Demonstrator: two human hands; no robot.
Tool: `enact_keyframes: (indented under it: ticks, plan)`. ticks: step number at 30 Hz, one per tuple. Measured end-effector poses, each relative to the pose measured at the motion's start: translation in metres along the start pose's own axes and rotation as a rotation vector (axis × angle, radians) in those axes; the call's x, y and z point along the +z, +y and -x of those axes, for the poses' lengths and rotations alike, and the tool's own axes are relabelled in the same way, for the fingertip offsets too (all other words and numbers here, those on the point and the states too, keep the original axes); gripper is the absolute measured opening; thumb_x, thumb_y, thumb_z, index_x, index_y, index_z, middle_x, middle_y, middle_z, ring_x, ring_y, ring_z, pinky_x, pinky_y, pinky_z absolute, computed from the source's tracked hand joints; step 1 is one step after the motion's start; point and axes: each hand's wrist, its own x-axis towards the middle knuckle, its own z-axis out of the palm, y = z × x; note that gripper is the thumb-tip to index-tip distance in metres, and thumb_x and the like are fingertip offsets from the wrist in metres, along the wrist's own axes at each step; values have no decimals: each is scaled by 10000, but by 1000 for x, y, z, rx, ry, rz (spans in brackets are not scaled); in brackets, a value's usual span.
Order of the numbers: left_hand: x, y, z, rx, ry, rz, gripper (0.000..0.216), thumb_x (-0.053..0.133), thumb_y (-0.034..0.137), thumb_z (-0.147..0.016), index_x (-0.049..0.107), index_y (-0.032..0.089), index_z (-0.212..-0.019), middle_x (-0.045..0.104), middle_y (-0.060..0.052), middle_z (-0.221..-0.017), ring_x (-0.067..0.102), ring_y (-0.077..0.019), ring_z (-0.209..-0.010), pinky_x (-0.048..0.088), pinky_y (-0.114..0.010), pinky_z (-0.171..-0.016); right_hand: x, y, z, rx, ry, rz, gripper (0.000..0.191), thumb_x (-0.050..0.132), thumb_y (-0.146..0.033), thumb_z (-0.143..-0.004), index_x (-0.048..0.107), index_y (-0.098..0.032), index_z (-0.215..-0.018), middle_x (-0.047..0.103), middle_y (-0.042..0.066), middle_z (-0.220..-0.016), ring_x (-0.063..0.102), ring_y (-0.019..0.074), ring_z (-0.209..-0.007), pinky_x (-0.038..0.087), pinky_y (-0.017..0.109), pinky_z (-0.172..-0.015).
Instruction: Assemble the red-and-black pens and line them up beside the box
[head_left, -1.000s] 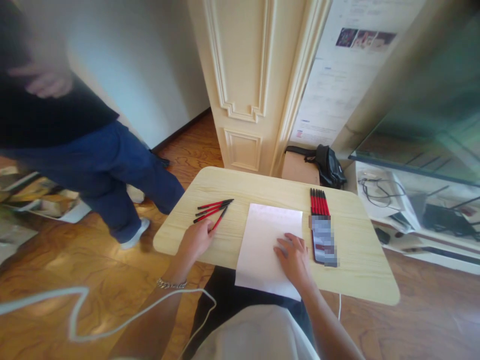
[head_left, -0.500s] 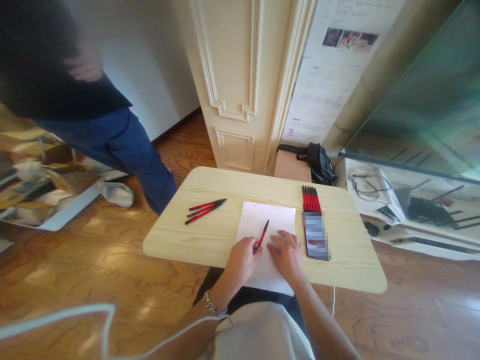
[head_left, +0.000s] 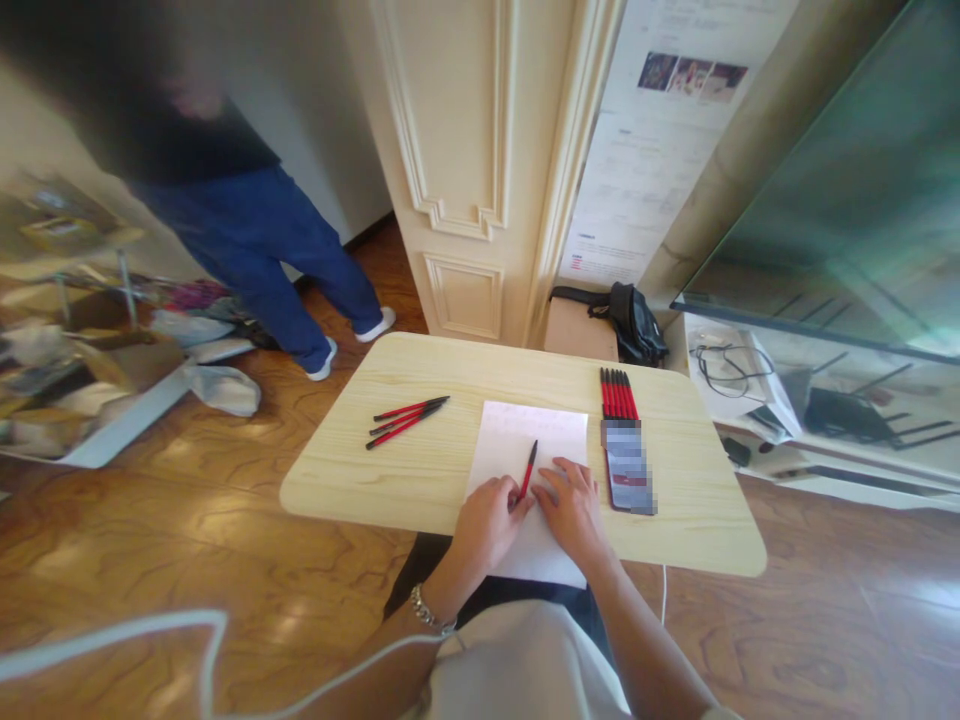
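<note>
My left hand (head_left: 489, 522) rests on a sheet of white paper (head_left: 517, 425) with its fingers closed around a red pen (head_left: 529, 472). The pen leans up out of the grip, its black end pointing away from me. Fingers spread, my right hand (head_left: 574, 507) lies on the right part of the sheet, close beside the pen. To the left on the table are loose red-and-black pens (head_left: 405, 421). Several more red pens (head_left: 619, 396) stand in a neat row at the right, touching the top of a phone (head_left: 628, 478) whose screen is partly blurred out.
The light wooden table (head_left: 337, 470) has rounded corners. Beyond its far edge are a black bag (head_left: 636, 325) and a cabinet with cables (head_left: 731, 365). A person in blue trousers (head_left: 259, 255) stands at the far left, near boxes (head_left: 127, 350). A white cable (head_left: 135, 630) crosses at lower left.
The person at the far left has moved back, and both their shoes now show. My left hand has shifted slightly toward my right hand with the pen. The view has moved a little.
</note>
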Motion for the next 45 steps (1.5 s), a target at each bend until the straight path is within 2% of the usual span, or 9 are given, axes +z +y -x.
enact_keyframes:
  ticks: [7, 13, 20, 26, 29, 32, 38, 41, 45]
  plan:
    - [-20, -15, 6, -12, 59, 161, 256, 507, 437, -851, 618, 207, -822, 652, -33, -742, 599, -167, -681, 413, -258, -660, -15, -2, -7, 28, 53, -50, 250, 453, -296, -908, 663, -220, -1021, 607, 90, -1095, 516, 234, -1027, 375, 366, -890]
    - [-32, -27, 10, -63, 73, 259, 289, 501, 472, -841, 617, 210, -805, 665, -18, -720, 612, -162, -655, 428, -251, -652, -16, -14, -34, 200, -184, 21, 307, 440, -445, -895, 639, -214, -930, 666, 72, -873, 600, 202, -800, 397, 302, -698]
    - [-29, -31, 13, -78, 62, 284, 284, 506, 479, -838, 622, 221, -809, 649, 0, -662, 603, -158, -619, 417, -244, -617, -1, -27, -68, 322, -313, 256, 577, 405, -687, -795, 647, -175, -906, 672, 150, -846, 616, 279, -813, 390, 356, -684]
    - [-33, -28, 9, -67, 72, 332, 279, 519, 465, -833, 635, 214, -793, 661, -15, -689, 602, -166, -643, 422, -251, -635, -1, -24, -79, 343, -354, 220, 433, 499, -567, -795, 671, -173, -844, 682, 157, -854, 620, 285, -825, 395, 353, -679]
    - [-37, -21, 5, -46, 59, 390, 283, 518, 458, -836, 649, 208, -811, 676, -33, -744, 607, -177, -680, 433, -259, -656, -8, -20, -79, 313, -319, 42, 368, 493, -503, -818, 660, -183, -748, 684, 116, -766, 616, 240, -759, 389, 324, -656]
    - [-38, -11, 2, -8, 14, 522, 286, 497, 435, -856, 667, 206, -875, 694, -52, -835, 618, -188, -736, 447, -266, -686, -16, -21, -73, 265, -309, -345, 366, 464, -481, -847, 624, -180, -712, 661, 61, -668, 591, 172, -649, 393, 282, -618]
    - [-20, 6, -3, -41, -200, 1005, 386, 437, 472, -885, 641, 151, -951, 684, -85, -815, 637, -187, -742, 502, -299, -705, -24, -35, -52, 254, -307, -1066, 309, 506, -453, -845, 638, -174, -864, 668, 47, -795, 574, 139, -666, 437, 269, -621]
    - [-8, 10, -3, -140, -213, 1189, 358, 517, 480, -843, 599, 144, -934, 660, -65, -767, 641, -178, -711, 520, -311, -680, -22, -40, -43, 343, -242, -1196, 336, 543, -466, -821, 661, -174, -936, 667, 66, -853, 594, 162, -742, 458, 289, -653]
    - [-1, 12, -3, -195, -120, 1147, 314, 603, 467, -786, 560, 162, -844, 594, 11, -605, 574, -123, -533, 463, -236, -530, -17, -48, -40, 420, -84, -1221, 343, 575, -459, -804, 648, -178, -986, 668, 67, -836, 599, 174, -776, 477, 299, -679]
